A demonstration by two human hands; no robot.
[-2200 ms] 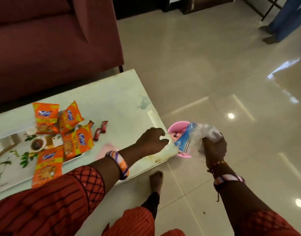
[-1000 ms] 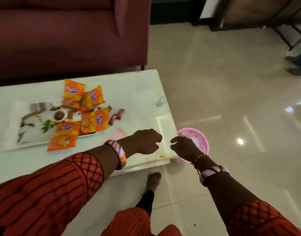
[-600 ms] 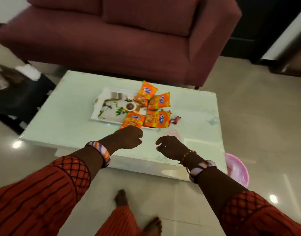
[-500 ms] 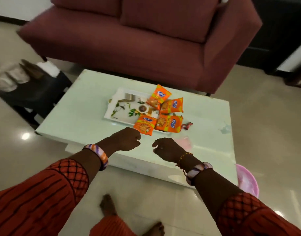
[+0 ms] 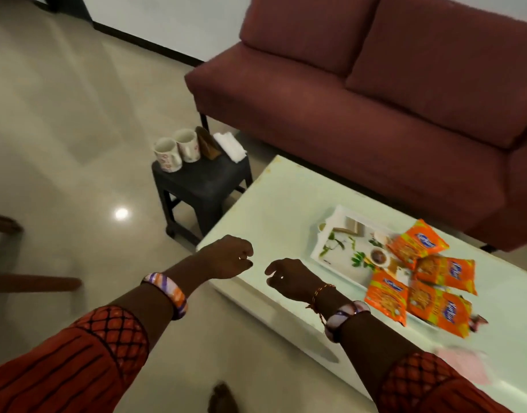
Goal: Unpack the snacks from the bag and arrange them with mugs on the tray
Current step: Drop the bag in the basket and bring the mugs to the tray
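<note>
Several orange snack packets (image 5: 420, 281) lie on the right end of a white patterned tray (image 5: 336, 251) on the pale table (image 5: 280, 210). Two white mugs (image 5: 177, 149) stand on a small black stool (image 5: 202, 180) off the table's left end. My left hand (image 5: 229, 259) hovers over the table's near-left corner with its fingers loosely curled and nothing in it. Close to its right, my right hand (image 5: 289, 278) is held the same way over the table's front edge, also holding nothing. Both hands are well short of the mugs.
A maroon sofa (image 5: 375, 93) runs behind the table. A brown packet (image 5: 208, 143) and a folded white cloth (image 5: 231, 146) share the stool with the mugs. A small red wrapper (image 5: 478, 320) lies right of the tray. A wooden chair leg (image 5: 32, 283) is at left.
My right hand let go of the plastic bag over the pink bin and came back over the table. My view swung left, and the stool with the mugs came into sight.
</note>
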